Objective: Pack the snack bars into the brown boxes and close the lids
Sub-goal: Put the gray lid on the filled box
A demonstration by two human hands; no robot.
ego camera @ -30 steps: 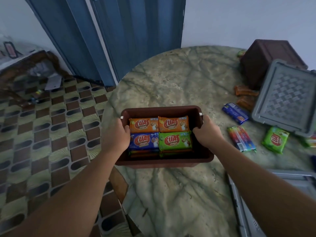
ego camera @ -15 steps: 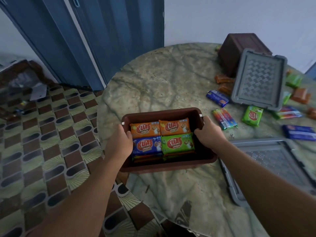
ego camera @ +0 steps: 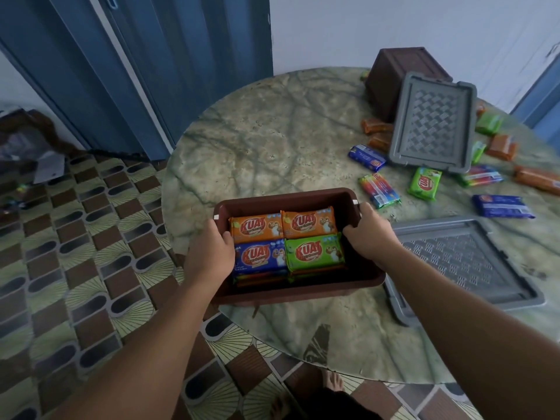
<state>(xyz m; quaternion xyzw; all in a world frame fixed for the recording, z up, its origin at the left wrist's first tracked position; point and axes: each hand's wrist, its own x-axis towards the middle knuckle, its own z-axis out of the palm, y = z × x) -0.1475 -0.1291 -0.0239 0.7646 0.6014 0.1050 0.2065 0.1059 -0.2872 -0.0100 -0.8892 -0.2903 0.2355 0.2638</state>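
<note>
Both hands (ego camera: 209, 256) (ego camera: 368, 234) grip the open brown box (ego camera: 291, 197) overhanging the table (ego camera: 272, 140) edge.

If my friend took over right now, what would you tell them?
Left hand and right hand each grip an end of the open brown box at the table's near edge.
It is packed: two orange, one blue and one green snack bar on top, more underneath.
One grey lid lies just right of it; put that on next.
Loose bars remain for the second brown box, with another lid leaning against it.
</note>
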